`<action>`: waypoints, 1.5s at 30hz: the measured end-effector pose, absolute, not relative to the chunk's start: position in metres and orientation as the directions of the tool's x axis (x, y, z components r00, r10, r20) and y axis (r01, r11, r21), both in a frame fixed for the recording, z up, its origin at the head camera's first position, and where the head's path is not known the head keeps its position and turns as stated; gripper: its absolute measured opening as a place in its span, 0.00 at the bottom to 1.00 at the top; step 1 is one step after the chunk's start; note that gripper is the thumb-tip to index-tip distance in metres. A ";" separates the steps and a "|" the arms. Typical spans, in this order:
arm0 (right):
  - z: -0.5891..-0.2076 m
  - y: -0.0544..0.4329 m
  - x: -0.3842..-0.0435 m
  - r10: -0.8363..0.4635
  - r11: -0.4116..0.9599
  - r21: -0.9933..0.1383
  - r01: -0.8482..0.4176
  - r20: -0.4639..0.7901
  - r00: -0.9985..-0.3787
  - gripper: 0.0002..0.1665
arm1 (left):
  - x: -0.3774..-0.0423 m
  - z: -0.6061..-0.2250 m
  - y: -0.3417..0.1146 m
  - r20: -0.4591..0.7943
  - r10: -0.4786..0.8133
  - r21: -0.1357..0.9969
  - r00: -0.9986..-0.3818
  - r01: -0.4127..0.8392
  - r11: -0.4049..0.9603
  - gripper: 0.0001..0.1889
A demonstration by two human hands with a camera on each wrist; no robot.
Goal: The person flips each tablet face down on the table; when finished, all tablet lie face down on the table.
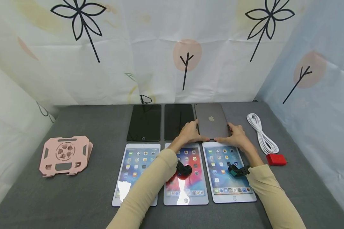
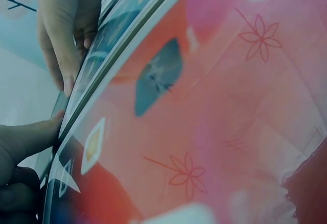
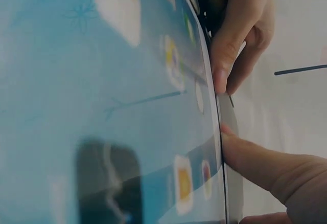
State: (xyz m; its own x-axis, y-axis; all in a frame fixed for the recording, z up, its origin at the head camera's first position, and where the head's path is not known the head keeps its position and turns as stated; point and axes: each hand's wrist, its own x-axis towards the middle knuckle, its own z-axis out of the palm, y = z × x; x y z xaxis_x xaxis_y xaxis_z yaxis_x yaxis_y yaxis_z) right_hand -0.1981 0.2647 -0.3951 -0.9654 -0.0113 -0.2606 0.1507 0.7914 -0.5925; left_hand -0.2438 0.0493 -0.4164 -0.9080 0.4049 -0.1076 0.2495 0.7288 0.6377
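Note:
A grey tablet (image 1: 213,122) with an apple logo lies back side up at the right end of the far row. My left hand (image 1: 190,133) is at its near left corner, the thumb along the near edge and fingertips on the left side. Opposite it, my right hand (image 1: 235,136) touches the near right corner, thumb along the near edge and fingers at the right side. Both thumb tips point toward each other. In the wrist views, the left hand (image 2: 23,152) and right hand (image 3: 245,35) appear past lit tablet screens.
Two dark-screened tablets, a middle one (image 1: 177,119) and a left one (image 1: 144,122), continue the far row. Nearer are three lit white-framed tablets, left (image 1: 137,165), middle (image 1: 199,178) and right (image 1: 218,178). A pink stand (image 1: 66,156) lies left; a white cable (image 1: 262,133) and red charger (image 1: 276,159) lie right.

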 end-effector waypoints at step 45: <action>-0.377 0.179 -0.203 -0.174 0.708 -0.706 -0.010 -0.161 -0.971 0.54 | -0.234 -0.389 -0.090 -0.041 0.473 0.576 -0.880 0.366 0.731 0.54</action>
